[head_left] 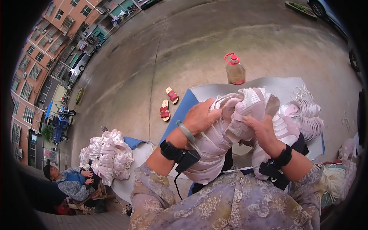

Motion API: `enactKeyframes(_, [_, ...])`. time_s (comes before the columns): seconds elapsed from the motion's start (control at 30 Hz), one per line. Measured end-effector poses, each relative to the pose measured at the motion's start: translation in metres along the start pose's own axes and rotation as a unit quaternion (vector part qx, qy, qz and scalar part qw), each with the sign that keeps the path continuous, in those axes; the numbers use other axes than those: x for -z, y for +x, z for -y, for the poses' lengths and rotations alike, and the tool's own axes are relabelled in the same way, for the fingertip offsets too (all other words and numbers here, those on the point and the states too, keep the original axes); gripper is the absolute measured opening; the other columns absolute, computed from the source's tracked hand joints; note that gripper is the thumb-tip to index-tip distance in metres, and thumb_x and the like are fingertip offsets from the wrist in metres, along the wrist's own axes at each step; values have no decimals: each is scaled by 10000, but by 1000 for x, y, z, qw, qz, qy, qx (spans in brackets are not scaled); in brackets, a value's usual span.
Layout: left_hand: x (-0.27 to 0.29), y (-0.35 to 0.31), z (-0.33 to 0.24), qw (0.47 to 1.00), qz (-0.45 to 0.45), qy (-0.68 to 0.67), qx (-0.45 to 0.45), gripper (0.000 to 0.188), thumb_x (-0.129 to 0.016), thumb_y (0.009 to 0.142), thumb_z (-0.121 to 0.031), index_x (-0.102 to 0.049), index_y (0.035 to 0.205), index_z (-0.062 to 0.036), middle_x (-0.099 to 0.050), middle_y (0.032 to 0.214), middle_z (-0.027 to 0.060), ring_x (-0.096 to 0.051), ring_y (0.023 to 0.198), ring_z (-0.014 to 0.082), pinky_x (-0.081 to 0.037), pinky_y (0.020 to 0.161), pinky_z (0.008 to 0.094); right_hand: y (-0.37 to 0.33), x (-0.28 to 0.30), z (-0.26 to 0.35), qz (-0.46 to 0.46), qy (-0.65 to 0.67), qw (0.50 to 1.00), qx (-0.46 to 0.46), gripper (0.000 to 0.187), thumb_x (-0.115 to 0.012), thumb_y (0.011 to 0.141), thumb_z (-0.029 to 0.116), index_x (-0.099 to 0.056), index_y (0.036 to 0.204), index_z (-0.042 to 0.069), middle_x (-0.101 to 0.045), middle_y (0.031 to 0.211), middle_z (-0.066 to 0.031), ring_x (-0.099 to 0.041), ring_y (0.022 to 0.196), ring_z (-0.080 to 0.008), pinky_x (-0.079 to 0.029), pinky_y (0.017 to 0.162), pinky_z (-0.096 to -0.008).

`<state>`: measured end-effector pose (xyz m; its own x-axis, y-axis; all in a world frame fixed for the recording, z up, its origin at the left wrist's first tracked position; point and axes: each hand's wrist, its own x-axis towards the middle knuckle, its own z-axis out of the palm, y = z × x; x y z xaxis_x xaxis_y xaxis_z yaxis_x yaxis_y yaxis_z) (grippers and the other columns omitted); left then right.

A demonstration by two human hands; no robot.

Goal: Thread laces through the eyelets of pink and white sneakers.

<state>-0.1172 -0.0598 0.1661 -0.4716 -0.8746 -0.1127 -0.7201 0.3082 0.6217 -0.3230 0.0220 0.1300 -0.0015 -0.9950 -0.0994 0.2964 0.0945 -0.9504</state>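
Observation:
A pale pink and white sneaker upper (251, 105) is held up in front of me between both hands. My left hand (201, 117) is closed on its left edge, near the collar opening, with the fingers partly hidden. On the right side, my right hand (262, 132) grips the same upper with its thumb pressed near the tongue. Below my left hand, a nested stack of pink uppers (209, 153) wrapped with white lace leans across my lap. More nested uppers (285, 128) lie to the right of my right hand, their white edges fanned out.
A white and blue sheet (203, 90) spreads under the work. Beyond it stands a plastic jug (235, 71) with a red cap, and two red slippers (165, 111) lie left. Piled uppers (109, 155) rest at left, near a seated person (74, 182). White laces (333, 182) bundle at right.

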Motion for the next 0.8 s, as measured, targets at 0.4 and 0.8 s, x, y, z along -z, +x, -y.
enactKeyframes(0.4, [-16,-17,-24,995,-42,90,-7,459,-463,804,-357,-476,1058,26,-546,977,271,-516,922,421,-397,830,448,8,-10,-19,170,-100,971,-136,219,-580,724,181,-637,852,11,-607,786,-29,-543,722,-102,-443,654,-250])
enactKeyframes(0.8, [17,-107,120,956,-217,-185,66,221,-547,865,-225,-546,985,-39,-557,831,30,-522,791,126,-431,692,249,19,19,-24,241,-134,954,-113,313,-629,685,130,-595,956,-23,-599,818,-31,-522,737,-117,-439,681,-265])
